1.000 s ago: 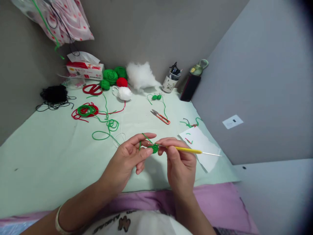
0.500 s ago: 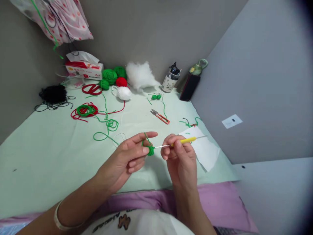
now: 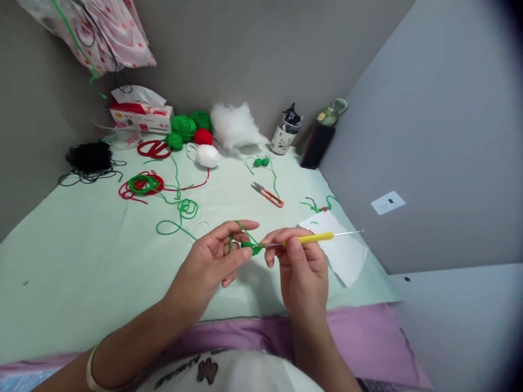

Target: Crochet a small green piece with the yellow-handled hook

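Note:
Between the thumb and fingers of my left hand point(image 3: 212, 258) is a small green crochet piece point(image 3: 255, 250). Green yarn point(image 3: 247, 229) runs over my raised left index finger and down to the hook's tip. My right hand point(image 3: 303, 261) grips a crochet hook point(image 3: 312, 238) by its yellow handle, with a metal shaft showing at both ends. The left end of the hook meets the green piece; whether it is inside a stitch I cannot tell. Loose green yarn point(image 3: 180, 224) lies on the table behind my left hand.
Orange thread snips point(image 3: 267, 195) and two small green pieces point(image 3: 261, 162) lie beyond my hands. White paper point(image 3: 341, 253) is at right. Along the back stand yarn balls point(image 3: 183, 128), white stuffing point(image 3: 237, 126), a tissue box point(image 3: 141, 117), a pen cup point(image 3: 285, 134) and a phone point(image 3: 317, 146). Red scissors point(image 3: 153, 148) lie at left.
The hook has shifted slightly right and its right end now shows longer. My left hand has turned a little, and the yarn now stretches from the index finger toward the hook tip.

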Available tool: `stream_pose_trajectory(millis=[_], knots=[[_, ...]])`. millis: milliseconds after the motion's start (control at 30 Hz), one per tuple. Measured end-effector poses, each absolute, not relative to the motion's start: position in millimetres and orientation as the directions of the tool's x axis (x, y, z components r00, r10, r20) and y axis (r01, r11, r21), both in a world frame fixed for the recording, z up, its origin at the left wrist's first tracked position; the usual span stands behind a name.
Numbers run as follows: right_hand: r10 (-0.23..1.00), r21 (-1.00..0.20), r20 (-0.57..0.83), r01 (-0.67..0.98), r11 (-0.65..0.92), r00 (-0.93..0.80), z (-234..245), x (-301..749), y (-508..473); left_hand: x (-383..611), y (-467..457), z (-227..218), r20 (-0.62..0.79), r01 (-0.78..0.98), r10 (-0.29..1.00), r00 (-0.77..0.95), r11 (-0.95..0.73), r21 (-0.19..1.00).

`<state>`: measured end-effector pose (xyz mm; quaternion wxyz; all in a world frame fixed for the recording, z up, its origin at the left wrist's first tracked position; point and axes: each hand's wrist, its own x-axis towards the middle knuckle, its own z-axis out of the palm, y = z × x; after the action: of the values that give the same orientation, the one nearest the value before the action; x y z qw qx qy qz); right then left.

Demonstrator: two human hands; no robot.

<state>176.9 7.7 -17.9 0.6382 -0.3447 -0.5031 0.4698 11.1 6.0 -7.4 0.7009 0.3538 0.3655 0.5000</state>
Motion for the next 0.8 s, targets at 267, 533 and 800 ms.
stream_pose_trajectory(millis=[267, 533, 800], knots=[[0.68, -0.571, 0.725, 0.454, 0.684, -0.111, -27.0, 177.2, -8.9, 19.3, 0.5, -12.5, -0.092, -0.259, 0.995, 0.026, 0.095, 0.961], [0.767, -0.762, 0.637, 0.216, 0.611, 0.075, -25.5, 177.7, -1.2, 10.8, 11.1, -6.0, -0.28, -0.61, 0.891, 0.357, 0.449, 0.653], [0.795, -0.78, 0.607, 0.212, 0.589, 0.025, -25.9, 172.9, -1.7, 19.5, 6.2, -6.1, -0.198, -0.554, 0.945, 0.261, 0.315, 0.771]])
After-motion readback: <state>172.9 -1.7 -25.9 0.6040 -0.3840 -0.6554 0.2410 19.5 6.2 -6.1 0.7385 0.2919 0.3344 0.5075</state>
